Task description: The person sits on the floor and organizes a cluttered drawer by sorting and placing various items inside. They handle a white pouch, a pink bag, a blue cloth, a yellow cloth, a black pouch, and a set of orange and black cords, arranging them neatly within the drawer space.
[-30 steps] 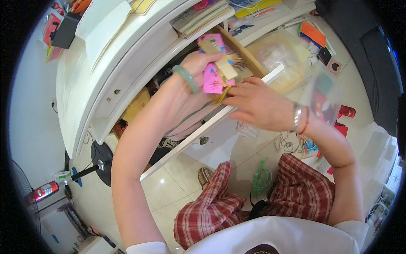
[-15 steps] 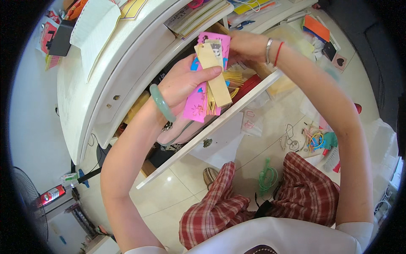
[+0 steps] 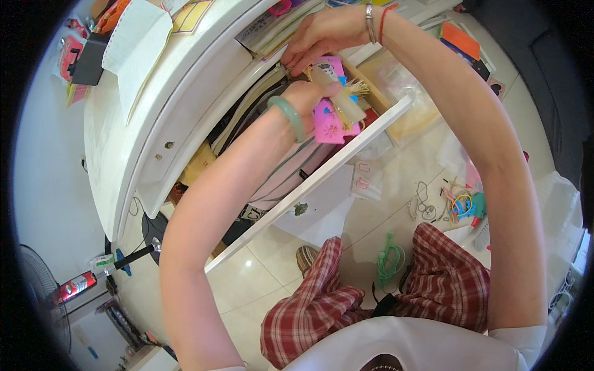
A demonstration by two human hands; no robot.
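Observation:
My left hand (image 3: 303, 99), with a green bangle at its wrist, is closed round a bundle of bookmarks over the drawer. The bundle shows pink cut-out pieces (image 3: 328, 127), a pale beige strip (image 3: 349, 106) and gold tassels (image 3: 357, 86); it is slightly blurred. My right hand (image 3: 325, 36) reaches across above the left one, to the back edge of the open drawer (image 3: 309, 166). Its fingers bend down, tips together, beside the upper edge of a bag (image 3: 272, 80); what they pinch is hidden. A pale pink bag (image 3: 288, 176) with grey-green straps lies in the drawer.
Above the drawer, the white cabinet (image 3: 139, 123) bears an open notebook (image 3: 139, 46). Books (image 3: 266, 31) stand in an upper compartment. On the tiled floor lie a green cord (image 3: 390, 263), small cables and bits (image 3: 461, 204) and an orange-topped pile (image 3: 461, 40). A fan (image 3: 40, 297) stands at left.
My left hand has moved right and away with the bookmarks, uncovering the pink bag. My right hand has left the bookmarks and shifted left to the drawer's back edge.

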